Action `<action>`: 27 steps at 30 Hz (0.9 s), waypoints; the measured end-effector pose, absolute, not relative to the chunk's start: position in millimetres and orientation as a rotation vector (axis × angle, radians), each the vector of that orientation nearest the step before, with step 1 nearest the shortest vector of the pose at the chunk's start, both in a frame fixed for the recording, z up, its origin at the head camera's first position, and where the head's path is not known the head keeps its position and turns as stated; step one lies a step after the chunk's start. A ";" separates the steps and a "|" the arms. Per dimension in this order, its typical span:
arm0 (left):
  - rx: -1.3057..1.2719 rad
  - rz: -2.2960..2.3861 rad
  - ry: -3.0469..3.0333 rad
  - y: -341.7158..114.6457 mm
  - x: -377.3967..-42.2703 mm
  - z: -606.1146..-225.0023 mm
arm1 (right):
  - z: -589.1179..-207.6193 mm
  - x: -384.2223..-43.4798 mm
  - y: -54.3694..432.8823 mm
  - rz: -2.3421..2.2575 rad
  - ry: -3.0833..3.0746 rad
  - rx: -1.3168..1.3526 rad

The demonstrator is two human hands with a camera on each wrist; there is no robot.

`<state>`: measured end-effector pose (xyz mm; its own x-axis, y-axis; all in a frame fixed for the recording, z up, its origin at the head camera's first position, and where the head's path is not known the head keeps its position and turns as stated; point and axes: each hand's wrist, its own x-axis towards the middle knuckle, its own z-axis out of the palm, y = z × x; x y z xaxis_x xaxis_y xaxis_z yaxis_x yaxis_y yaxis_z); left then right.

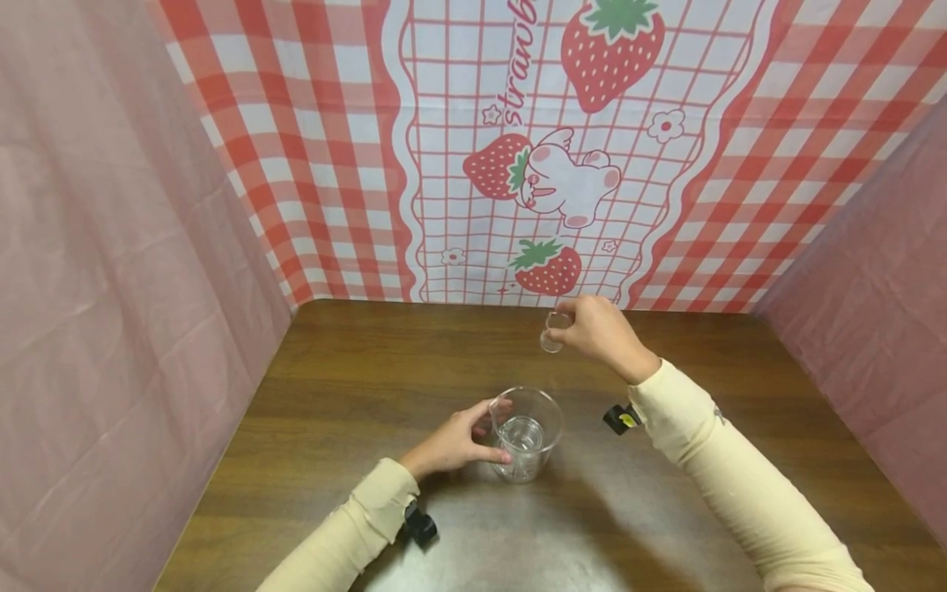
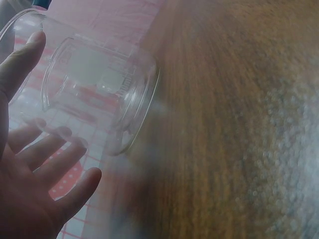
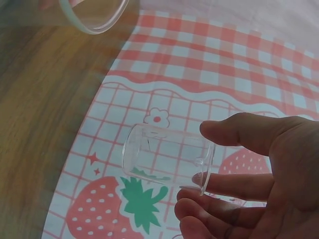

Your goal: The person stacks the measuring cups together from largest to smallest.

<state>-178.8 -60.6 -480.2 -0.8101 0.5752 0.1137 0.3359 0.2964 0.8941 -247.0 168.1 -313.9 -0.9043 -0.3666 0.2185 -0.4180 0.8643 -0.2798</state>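
A large clear glass beaker (image 1: pixel 549 415) stands on the wooden table with a smaller beaker (image 2: pixel 82 74) nested inside it. My left hand (image 1: pixel 462 440) holds the large beaker from its left side, thumb on the near wall and fingers round the far wall. Behind and to the right, above the table, my right hand (image 1: pixel 598 333) pinches a tiny clear glass beaker (image 3: pixel 167 157) near its rim, between thumb and fingertips. The right wrist view shows this tiny beaker with nothing visible in it, its base pointing away from the palm.
A brown wooden table (image 1: pixel 333 395) lies under both hands. Red-and-white strawberry cloth (image 1: pixel 355 164) hangs along its back edge, and pink curtains (image 1: pixel 111 288) close off both sides. A black wrist mount (image 1: pixel 620 418) sits at the right cuff.
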 end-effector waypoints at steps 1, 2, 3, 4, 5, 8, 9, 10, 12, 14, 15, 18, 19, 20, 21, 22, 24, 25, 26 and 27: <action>0.837 1.522 2.336 -60.6 -178.8 -480.2 | -313.3 -246.5 168.0 0.485 -2.880 0.610; 0.835 1.521 2.337 -60.7 -178.8 -480.2 | -312.6 -246.0 167.8 0.483 -2.880 0.611; 0.834 1.519 2.338 -60.7 -178.7 -480.1 | -311.9 -245.5 167.7 0.481 -2.878 0.613; 0.834 1.519 2.338 -60.8 -178.7 -480.0 | -311.3 -245.2 167.7 0.478 -2.878 0.615; 0.833 1.518 2.340 -60.8 -178.7 -479.9 | -310.8 -244.8 167.7 0.477 -2.877 0.617; 0.830 1.519 2.340 -60.8 -178.6 -479.6 | -309.3 -243.4 167.4 0.471 -2.873 0.625; 0.830 1.519 2.340 -60.8 -178.6 -479.5 | -308.8 -243.0 167.4 0.469 -2.872 0.628; 0.830 1.520 2.339 -60.7 -178.7 -479.5 | -308.5 -242.7 167.4 0.469 -2.871 0.629; 0.831 1.520 2.341 -60.7 -178.7 -479.6 | -307.7 -241.8 167.5 0.470 -2.871 0.633; 0.833 1.519 2.342 -60.6 -178.7 -479.9 | -307.1 -241.0 167.8 0.471 -2.870 0.637; 0.835 1.517 2.344 -60.7 -178.7 -480.1 | -307.0 -240.6 167.9 0.471 -2.870 0.638; 0.838 1.515 2.347 -60.8 -178.7 -480.7 | -306.5 -239.7 168.2 0.474 -2.866 0.640; 0.839 1.514 2.348 -60.8 -178.6 -480.8 | -306.2 -239.2 168.1 0.476 -2.865 0.640; 0.840 1.513 2.348 -60.8 -178.6 -480.9 | -305.8 -238.7 168.0 0.478 -2.864 0.639; 0.840 1.514 2.348 -60.8 -178.6 -480.9 | -305.4 -238.2 168.0 0.478 -2.863 0.638; 0.840 1.514 2.348 -60.8 -178.7 -480.9 | -304.9 -237.7 167.9 0.479 -2.862 0.637; 0.840 1.515 2.348 -60.8 -178.8 -480.9 | -303.6 -236.4 167.6 0.480 -2.860 0.638; 0.841 1.515 2.348 -60.9 -178.8 -481.1 | -303.0 -235.9 167.5 0.480 -2.859 0.640; 0.842 1.516 2.347 -61.0 -178.9 -481.1 | -302.6 -235.6 167.5 0.478 -2.858 0.642; 0.843 1.517 2.346 -61.1 -178.9 -481.2 | -302.1 -235.3 167.3 0.477 -2.856 0.645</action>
<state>-178.9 -61.1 -481.2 -0.8104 0.5738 0.1185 0.3435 0.3014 0.8895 -235.3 167.3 -302.1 -0.8908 -0.3876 0.2370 -0.4436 0.8548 -0.2694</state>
